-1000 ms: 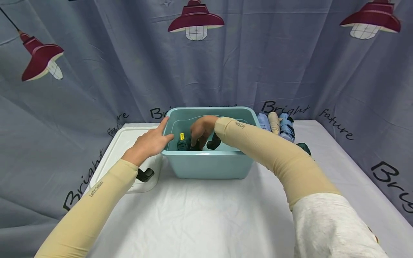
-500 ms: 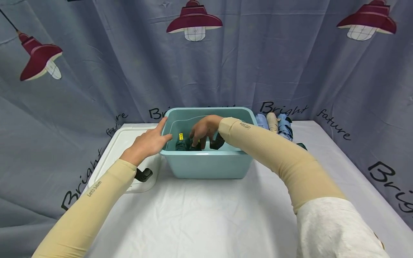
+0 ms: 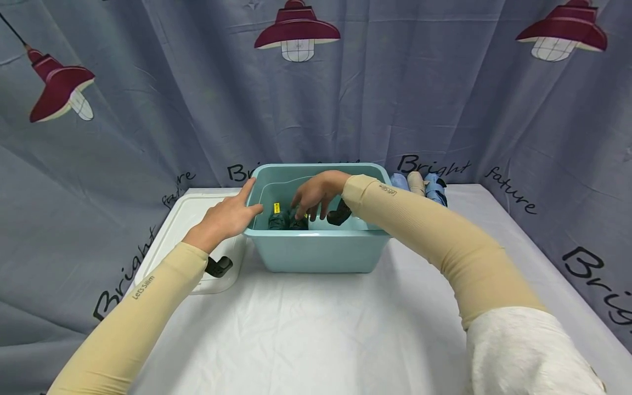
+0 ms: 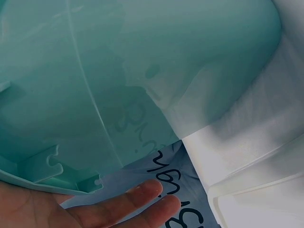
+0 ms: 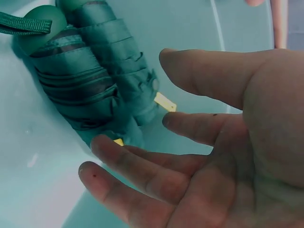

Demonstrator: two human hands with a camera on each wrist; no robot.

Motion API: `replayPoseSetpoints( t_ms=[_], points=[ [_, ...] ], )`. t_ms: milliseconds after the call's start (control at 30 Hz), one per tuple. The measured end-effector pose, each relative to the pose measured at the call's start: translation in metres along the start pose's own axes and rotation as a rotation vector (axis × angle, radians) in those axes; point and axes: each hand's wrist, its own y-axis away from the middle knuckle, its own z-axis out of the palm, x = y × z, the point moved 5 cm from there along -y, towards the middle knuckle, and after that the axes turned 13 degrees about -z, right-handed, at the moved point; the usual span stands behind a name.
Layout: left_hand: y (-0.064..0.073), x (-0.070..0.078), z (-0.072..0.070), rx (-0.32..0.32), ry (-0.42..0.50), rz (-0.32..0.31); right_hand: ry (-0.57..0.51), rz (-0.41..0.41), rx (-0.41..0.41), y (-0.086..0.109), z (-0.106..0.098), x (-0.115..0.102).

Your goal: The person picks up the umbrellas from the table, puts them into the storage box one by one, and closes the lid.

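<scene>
Two folded dark green umbrellas lie side by side in the left part of a teal plastic bin [image 3: 316, 252]. In the right wrist view, the nearer umbrella [image 5: 71, 85] shows a wrist strap, and the other umbrella [image 5: 116, 52] lies right along it. Each has a small yellow tag. My right hand [image 3: 318, 192] hovers inside the bin just right of them, fingers spread and holding nothing. My left hand [image 3: 227, 219] rests on the bin's left rim; its fingers [image 4: 147, 190] extend along the outside in the left wrist view.
A white lid [image 3: 170, 236] lies on the table left of the bin. Behind my right forearm, a light blue roll [image 3: 399, 181], a beige roll [image 3: 416, 182] and a blue roll [image 3: 434, 189] stand beside the bin's right side. A printed grey-blue curtain [image 3: 424, 99] hangs behind.
My right hand has let go of an umbrella and drawn up and to the right, its fingers loosening. The left hand stays on the rim. My right sleeve now covers the dark green thing at right.
</scene>
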Motion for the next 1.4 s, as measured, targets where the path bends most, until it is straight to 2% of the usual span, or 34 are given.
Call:
replayPoseSetpoints(
  t_ms=[233, 433, 900, 1400],
  points=[
    [-0.001, -0.004, 0.002, -0.012, 0.015, -0.008, 0.073, -0.055, 0.049, 0.027, -0.004, -0.009],
    [-0.003, -0.006, 0.003, -0.006, 0.010, 0.004, 0.100, -0.072, 0.121, 0.052, -0.009, -0.007],
    [-0.003, -0.003, 0.004, -0.010, 0.008, 0.013, 0.064, -0.155, 0.324, 0.117, -0.013, 0.012],
    [-0.002, -0.002, 0.002, -0.010, 0.013, 0.012, 0.067, -0.144, 0.497, 0.173, -0.014, 0.048]
  ],
)
